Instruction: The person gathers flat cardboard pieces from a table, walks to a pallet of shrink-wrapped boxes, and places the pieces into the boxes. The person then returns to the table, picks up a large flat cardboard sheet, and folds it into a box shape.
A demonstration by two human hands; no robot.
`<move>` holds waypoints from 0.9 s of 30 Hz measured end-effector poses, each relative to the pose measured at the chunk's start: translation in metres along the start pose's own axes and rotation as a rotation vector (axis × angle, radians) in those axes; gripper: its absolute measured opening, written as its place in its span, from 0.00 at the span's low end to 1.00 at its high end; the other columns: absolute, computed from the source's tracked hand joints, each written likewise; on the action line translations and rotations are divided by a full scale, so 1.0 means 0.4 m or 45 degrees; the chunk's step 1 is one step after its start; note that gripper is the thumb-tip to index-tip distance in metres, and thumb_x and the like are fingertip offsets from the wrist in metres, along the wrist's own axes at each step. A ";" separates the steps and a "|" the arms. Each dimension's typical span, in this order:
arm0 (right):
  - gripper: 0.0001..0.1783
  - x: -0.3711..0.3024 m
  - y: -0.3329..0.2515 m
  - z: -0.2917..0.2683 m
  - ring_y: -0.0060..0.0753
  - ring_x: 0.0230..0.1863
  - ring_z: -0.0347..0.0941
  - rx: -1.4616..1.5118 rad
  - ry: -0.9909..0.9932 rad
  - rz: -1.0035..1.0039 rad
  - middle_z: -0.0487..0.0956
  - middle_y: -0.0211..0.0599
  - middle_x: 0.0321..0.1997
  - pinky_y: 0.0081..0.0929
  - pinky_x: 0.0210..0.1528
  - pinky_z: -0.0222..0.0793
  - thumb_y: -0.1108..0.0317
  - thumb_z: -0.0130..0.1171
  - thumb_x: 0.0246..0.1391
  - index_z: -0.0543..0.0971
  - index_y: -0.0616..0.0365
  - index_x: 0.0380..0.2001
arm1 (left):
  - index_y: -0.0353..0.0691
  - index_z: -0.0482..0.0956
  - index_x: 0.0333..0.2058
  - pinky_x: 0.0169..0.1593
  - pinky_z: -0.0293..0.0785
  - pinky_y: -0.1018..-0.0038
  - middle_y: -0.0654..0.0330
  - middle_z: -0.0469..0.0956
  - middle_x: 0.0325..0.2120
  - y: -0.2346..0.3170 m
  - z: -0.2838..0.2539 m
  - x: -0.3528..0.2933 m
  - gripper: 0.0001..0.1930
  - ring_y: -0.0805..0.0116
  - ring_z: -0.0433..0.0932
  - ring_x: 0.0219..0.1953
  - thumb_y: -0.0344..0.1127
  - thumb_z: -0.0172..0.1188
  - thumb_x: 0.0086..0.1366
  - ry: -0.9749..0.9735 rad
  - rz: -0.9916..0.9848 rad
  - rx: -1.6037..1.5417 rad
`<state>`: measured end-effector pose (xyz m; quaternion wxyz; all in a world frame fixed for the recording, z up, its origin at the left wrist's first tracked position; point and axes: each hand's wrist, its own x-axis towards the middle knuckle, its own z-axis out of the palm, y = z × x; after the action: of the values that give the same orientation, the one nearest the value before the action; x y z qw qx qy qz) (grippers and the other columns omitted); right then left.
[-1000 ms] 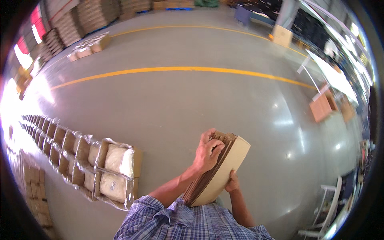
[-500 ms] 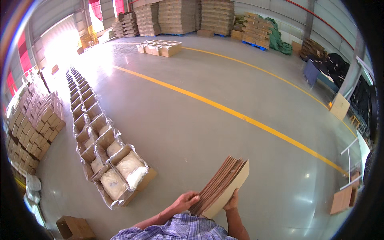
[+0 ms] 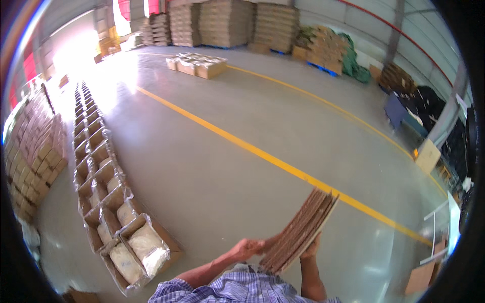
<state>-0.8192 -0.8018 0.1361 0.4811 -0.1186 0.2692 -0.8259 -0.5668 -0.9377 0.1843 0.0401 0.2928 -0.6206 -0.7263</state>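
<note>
Cardboard sheets (image 3: pixel 302 228), stacked at five o'clock, are gripped by the right hand (image 3: pixel 311 247) and seemingly pinched at their eight-o'clock edge by the left hand (image 3: pixel 247 248), so spilling could be caused by uneven pressure.

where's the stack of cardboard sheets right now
In the head view, the stack of cardboard sheets is low and right of centre, between the person's left hand and right hand, just above the plaid shirt.

Cardboard stack (image 3: pixel 301 230) between left hand (image 3: pixel 249 249) and right hand (image 3: pixel 311 248); box rows (image 3: pixel 105 172) on floor (image 3: pixel 217 177), left; carton pile (image 3: pixel 39 164) farther left.
</note>
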 end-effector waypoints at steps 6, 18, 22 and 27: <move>0.41 0.339 0.061 -0.055 0.48 0.61 0.66 0.231 0.233 0.049 0.70 0.43 0.62 0.50 0.61 0.64 0.36 0.53 0.55 0.66 0.54 0.62 | 0.34 0.80 0.39 0.34 0.77 0.69 0.48 0.81 0.28 0.213 -0.108 0.238 0.11 0.62 0.82 0.29 0.36 0.54 0.68 0.686 0.544 0.545; 0.43 1.156 0.094 -0.003 0.48 0.61 0.65 0.161 0.055 0.425 0.67 0.45 0.64 0.50 0.61 0.65 0.35 0.50 0.57 0.61 0.55 0.65 | 0.32 0.76 0.46 0.26 0.78 0.78 0.61 0.79 0.30 0.469 -0.522 0.757 0.11 0.73 0.79 0.26 0.30 0.53 0.68 1.199 0.265 -0.154; 0.41 1.398 0.096 0.021 0.42 0.59 0.68 0.148 0.099 0.505 0.71 0.41 0.60 0.44 0.59 0.68 0.35 0.53 0.55 0.66 0.55 0.61 | 0.35 0.76 0.45 0.29 0.77 0.79 0.63 0.79 0.34 0.438 -0.681 0.855 0.10 0.75 0.78 0.31 0.34 0.54 0.69 1.498 0.346 -0.600; 0.39 1.737 0.129 0.006 0.43 0.59 0.68 0.190 0.038 0.563 0.72 0.40 0.60 0.45 0.60 0.67 0.39 0.55 0.55 0.66 0.54 0.62 | 0.35 0.75 0.43 0.30 0.77 0.77 0.62 0.79 0.33 0.441 -0.896 1.056 0.08 0.75 0.78 0.31 0.32 0.53 0.69 1.867 0.446 -0.604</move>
<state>-1.1341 -1.4195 0.0654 0.6537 -0.0085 0.2338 -0.7196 -0.7989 -1.4704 0.1679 0.6142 0.5785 -0.3014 -0.4442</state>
